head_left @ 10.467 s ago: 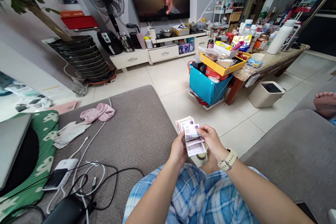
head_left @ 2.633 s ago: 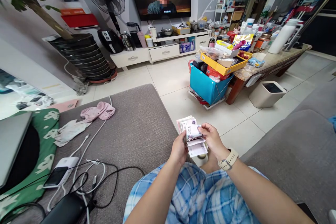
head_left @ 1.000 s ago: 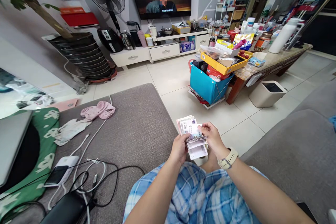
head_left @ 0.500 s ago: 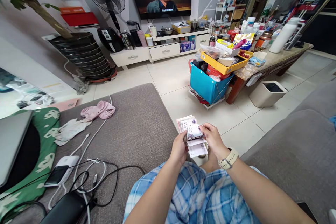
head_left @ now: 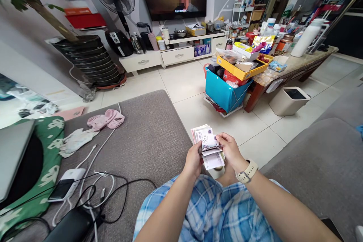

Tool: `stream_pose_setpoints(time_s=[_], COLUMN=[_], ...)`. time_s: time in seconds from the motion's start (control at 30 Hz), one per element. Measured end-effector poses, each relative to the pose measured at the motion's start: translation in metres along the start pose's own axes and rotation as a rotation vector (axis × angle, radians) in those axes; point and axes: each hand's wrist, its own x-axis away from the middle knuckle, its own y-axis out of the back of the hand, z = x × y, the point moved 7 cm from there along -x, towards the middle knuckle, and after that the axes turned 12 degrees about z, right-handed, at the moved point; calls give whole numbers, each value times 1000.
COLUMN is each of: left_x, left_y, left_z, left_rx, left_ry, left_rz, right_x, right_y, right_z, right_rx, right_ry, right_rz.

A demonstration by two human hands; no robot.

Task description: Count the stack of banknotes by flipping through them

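Back from the printed face, the thumb of our left hand (head_left: pixel 193 161) now lies at the edge of the banknotes (head_left: pixel 209 141), in front of our lap (head_left: pixel 205 211). Our grip is closed on both sides, our right hand (head_left: pixel 230 151) pinching them, probably to keep the layers fanned.

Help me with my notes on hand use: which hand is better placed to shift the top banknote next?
Probably the right hand: its thumb is on the top banknote near the right edge, while the left hand supports the stack.
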Motion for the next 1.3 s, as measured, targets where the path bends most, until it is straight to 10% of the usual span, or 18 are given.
stream_pose_setpoints(time_s=[1.3], left_x=[2], left_y=[-3], left_z=[-4], left_rx=[34], left_ry=[-21], left_rz=[14], right_x=[2], right_y=[-8], right_z=[3], right_rx=[-58], right_ry=[-32], right_rz=[101])
